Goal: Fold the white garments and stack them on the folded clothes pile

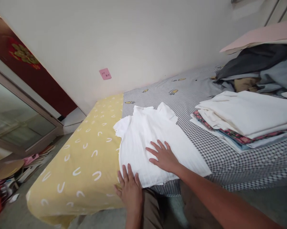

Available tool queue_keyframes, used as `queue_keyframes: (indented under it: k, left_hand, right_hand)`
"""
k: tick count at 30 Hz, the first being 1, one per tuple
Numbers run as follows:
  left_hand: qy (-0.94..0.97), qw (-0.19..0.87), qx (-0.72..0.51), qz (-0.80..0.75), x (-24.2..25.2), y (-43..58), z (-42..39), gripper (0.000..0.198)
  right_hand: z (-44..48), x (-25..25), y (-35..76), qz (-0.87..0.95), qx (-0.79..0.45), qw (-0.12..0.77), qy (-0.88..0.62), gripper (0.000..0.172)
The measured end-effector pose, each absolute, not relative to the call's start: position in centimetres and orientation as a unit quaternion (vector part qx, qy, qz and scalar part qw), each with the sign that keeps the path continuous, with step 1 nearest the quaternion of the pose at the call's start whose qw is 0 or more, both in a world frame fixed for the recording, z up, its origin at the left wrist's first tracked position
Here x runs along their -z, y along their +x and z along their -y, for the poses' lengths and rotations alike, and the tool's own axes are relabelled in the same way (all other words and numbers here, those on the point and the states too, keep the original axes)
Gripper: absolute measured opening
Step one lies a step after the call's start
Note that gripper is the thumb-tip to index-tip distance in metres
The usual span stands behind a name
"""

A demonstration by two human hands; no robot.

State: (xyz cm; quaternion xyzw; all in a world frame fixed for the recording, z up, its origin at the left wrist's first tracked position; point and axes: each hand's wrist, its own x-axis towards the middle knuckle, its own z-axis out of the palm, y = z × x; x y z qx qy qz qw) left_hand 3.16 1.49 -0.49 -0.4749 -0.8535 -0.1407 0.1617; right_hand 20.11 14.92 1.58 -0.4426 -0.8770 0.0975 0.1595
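Observation:
A white short-sleeved shirt [145, 136] lies spread flat, its collar and sleeves pointing away from me and its hem near the front edge. My right hand [163, 156] rests on the lower middle of the cloth with fingers spread. At the lower left corner of the shirt is my left hand [130, 184], fingers stretched out, partly over the yellow cover and touching the shirt's edge. Neither hand grips anything.
Under the shirt meet a yellow patterned cover [86, 159] and a black-and-white checked sheet [191, 136]. Folded clothes [248, 114] are stacked on the right, with a dark heap [255, 60] behind. A wall [138, 41] borders the back; clutter [9, 178] lies on the floor at left.

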Motion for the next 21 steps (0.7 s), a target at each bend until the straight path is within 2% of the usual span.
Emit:
queue_keyframes:
  k: [7, 11, 14, 19, 21]
  left_hand:
    - [-0.466, 0.138, 0.166, 0.858, 0.1, 3.2, -1.4, 0.050]
    - [-0.461, 0.196, 0.215, 0.839, -1.7, 3.9, -2.1, 0.049]
    - [-0.558, 0.214, 0.246, 0.763, -3.7, 5.0, -4.7, 0.052]
    - [-0.649, 0.025, 0.178, 0.739, -4.9, 5.4, -11.2, 0.053]
    - [-0.647, 0.005, 0.132, 0.751, -4.0, 4.6, -12.8, 0.053]
  right_hand:
    - [-15.1, -1.4, 20.2, 0.876, -0.111, 0.157, -0.442, 0.060]
    - [-15.2, -1.3, 20.2, 0.875, -0.111, 0.159, -0.444, 0.061]
    - [-15.2, -1.5, 20.2, 0.876, -0.117, 0.162, -0.439, 0.062]
    - [-15.0, -2.1, 20.2, 0.870, -0.131, 0.173, -0.443, 0.060]
    - [-14.9, -2.5, 20.3, 0.870, -0.144, 0.175, -0.438, 0.062]
